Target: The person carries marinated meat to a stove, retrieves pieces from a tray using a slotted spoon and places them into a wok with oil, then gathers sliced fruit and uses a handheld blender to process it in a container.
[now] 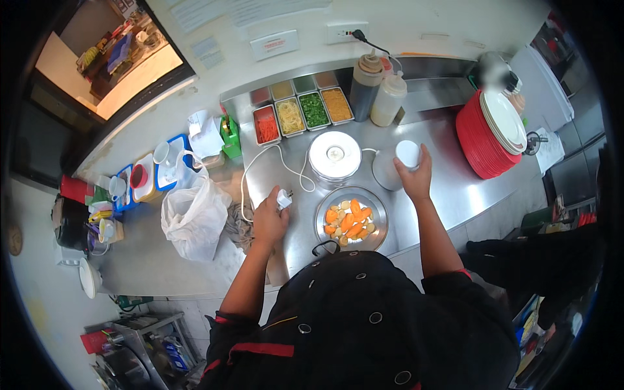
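Observation:
My left hand [269,217] grips a white power plug [284,198] with metal prongs, held over the steel counter. A white cord [243,187] loops from near this hand toward a round container with a white lid [335,148], which has a knob at its centre. To the container's right, my right hand [417,178] grasps a whitish appliance part [387,168], apparently a chopper's motor head, with a round white top. A short piece of cord shows at its left side. In front of the container, a round steel plate [321,229] bears orange peppers and pale round slices.
Steel pans of cut ingredients [314,111] line the back, beside squeeze bottles [366,90]. A black plug sits in the wall outlet [340,33]. Stacked red plates [470,141] stand right. A white plastic bag [192,219] and rag [240,226] lie left. Another person [536,263] is at right.

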`<state>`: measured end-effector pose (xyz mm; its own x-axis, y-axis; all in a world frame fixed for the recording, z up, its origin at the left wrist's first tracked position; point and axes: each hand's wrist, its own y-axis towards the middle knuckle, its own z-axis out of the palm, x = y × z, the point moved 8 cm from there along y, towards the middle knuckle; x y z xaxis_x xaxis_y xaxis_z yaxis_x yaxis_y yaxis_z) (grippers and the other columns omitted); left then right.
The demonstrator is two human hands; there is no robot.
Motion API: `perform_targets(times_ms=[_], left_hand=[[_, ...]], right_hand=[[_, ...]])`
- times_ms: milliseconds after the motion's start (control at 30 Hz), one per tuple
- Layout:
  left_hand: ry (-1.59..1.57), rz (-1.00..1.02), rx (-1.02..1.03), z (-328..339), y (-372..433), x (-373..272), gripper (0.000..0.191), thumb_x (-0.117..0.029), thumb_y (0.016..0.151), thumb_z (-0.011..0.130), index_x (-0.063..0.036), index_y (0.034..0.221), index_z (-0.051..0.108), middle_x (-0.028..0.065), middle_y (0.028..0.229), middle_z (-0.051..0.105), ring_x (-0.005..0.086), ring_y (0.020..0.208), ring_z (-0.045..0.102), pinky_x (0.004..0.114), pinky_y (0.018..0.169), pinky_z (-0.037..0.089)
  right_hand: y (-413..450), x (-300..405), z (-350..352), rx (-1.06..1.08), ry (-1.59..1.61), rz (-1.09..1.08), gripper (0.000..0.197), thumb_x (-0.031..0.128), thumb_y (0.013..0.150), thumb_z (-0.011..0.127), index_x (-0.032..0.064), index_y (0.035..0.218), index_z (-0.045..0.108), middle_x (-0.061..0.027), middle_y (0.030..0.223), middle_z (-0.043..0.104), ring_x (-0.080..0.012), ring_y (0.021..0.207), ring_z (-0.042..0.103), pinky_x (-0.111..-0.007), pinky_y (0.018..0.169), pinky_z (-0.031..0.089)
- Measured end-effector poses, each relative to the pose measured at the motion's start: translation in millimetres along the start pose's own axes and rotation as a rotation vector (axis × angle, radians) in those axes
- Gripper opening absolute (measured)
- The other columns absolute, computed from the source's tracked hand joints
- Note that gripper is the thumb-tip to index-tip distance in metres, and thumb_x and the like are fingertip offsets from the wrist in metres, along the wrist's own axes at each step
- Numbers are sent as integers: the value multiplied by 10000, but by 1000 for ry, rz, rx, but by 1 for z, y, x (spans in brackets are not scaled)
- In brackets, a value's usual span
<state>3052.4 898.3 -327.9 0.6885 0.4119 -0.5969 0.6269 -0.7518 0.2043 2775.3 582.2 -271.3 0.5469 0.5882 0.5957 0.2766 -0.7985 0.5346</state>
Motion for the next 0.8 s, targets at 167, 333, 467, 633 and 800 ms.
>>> perform_targets(times_ms=[167,333,467,633,800], left_hand=[[-58,-18,-49,16,-15,12,605,-122,776,677,-35,1341,481,231,998,662,412,904,636,488,807,501],[-35,0,-101,23,-23,16,484,-96,753,657,-35,1222,554,214,906,650,408,838,627,492,764,494],[-51,27,-132,23,-25,22,444,-92,748,650,-56,1183,563,196,889,647,401,821,623,498,745,488],[-32,84,-178,19,-28,15,441,-96,746,651,-60,1176,556,194,886,646,400,815,620,502,736,484],[-45,94,-165,21,-28,16,441,-99,747,652,-61,1176,555,198,879,643,408,803,615,512,730,480]], right_hand=[[20,113,13,242,218,-287,488,215,800,724,-13,1205,577,-213,1135,611,-366,1080,573,-444,944,454],[17,183,98,830,-269,-348,479,287,788,677,12,1176,624,-199,1143,633,-331,1087,605,-423,942,486],[13,197,116,963,-384,-319,416,258,752,663,49,1112,650,-194,1130,638,-345,1091,604,-408,937,501],[16,196,121,969,-427,-297,435,278,737,671,56,1110,657,-193,1106,661,-336,1049,633,-412,913,515],[46,208,75,790,-217,-186,453,305,695,698,34,1057,672,-197,1070,674,-341,1003,650,-411,884,520]])
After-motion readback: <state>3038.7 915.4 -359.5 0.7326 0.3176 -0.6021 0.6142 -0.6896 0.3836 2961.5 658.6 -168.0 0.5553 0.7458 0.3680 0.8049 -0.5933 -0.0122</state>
